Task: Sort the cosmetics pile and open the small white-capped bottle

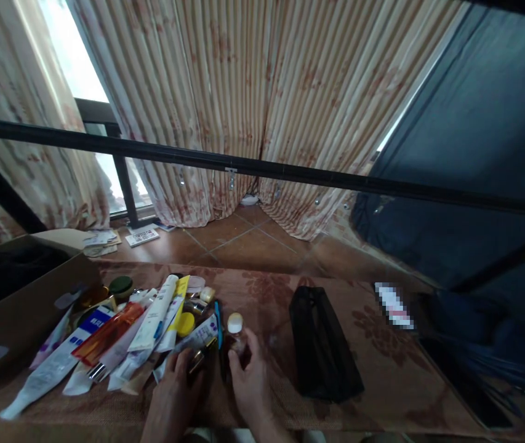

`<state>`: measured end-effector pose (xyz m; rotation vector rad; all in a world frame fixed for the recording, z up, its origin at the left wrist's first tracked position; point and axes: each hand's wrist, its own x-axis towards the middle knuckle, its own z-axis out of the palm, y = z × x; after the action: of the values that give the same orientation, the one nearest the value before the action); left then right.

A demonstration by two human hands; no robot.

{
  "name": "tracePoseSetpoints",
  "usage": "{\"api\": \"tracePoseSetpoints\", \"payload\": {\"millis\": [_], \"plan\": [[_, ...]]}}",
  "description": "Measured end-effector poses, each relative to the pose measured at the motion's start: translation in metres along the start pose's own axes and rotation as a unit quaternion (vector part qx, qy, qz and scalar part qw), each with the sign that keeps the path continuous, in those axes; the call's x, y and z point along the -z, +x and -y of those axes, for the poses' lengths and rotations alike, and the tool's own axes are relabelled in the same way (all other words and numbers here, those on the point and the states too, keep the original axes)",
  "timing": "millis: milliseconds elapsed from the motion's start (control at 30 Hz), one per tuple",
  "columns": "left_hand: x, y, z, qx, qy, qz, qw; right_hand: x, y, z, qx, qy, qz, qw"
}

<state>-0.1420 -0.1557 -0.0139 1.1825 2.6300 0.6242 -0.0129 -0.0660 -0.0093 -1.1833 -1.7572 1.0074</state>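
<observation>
Both my hands rest low at the table's near edge. My left hand (174, 394) lies on the end of a pile of cosmetic tubes (105, 344), its fingers against a small dark and gold item (200, 360). My right hand (249, 381) curls around a small clear bottle with a cream cap (235, 326) that stands upright. A blue pen-like stick (218, 323) lies between the pile and the bottle. A black mesh pouch (320, 347) lies flat to the right of my right hand, apart from it.
A brown patterned cloth (382, 369) covers the table. An open cardboard box (22, 301) stands at the left. A black rail (262, 169) crosses the view. Curtains (253, 92) and a tiled floor (244, 240) lie beyond; dark blue fabric (474, 154) hangs at the right.
</observation>
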Motion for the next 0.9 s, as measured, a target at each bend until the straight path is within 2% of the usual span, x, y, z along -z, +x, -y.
{"api": "tracePoseSetpoints", "payload": {"millis": [200, 267, 367, 500, 600, 667, 767, 900], "plan": [[0.007, -0.004, 0.002, -0.009, -0.011, -0.044, 0.999, -0.017, -0.004, 0.021, -0.036, 0.134, 0.092, 0.986], [0.008, -0.009, 0.003, -0.008, -0.010, -0.056, 0.998, -0.015, -0.001, 0.024, -0.039, 0.177, 0.083, 0.980], [0.010, -0.015, -0.001, -0.004, -0.002, -0.060, 0.998, -0.001, 0.006, 0.022, -0.034, 0.205, 0.036, 0.977], [0.011, -0.016, -0.022, -0.054, -0.020, 0.012, 0.998, 0.030, 0.015, 0.016, -0.036, 0.186, 0.005, 0.982], [0.008, -0.010, -0.050, -0.144, -0.033, 0.111, 0.983, 0.048, 0.019, 0.016, -0.033, 0.138, 0.026, 0.990], [0.004, -0.003, -0.067, -0.165, -0.029, 0.157, 0.973, 0.054, 0.021, 0.017, -0.031, 0.115, 0.056, 0.991], [-0.001, 0.008, -0.080, -0.123, 0.019, 0.193, 0.973, 0.057, 0.024, 0.017, -0.017, 0.090, 0.096, 0.991], [-0.001, 0.016, -0.081, -0.046, 0.125, 0.168, 0.977, 0.054, 0.025, 0.010, 0.016, 0.077, 0.134, 0.988]]}}
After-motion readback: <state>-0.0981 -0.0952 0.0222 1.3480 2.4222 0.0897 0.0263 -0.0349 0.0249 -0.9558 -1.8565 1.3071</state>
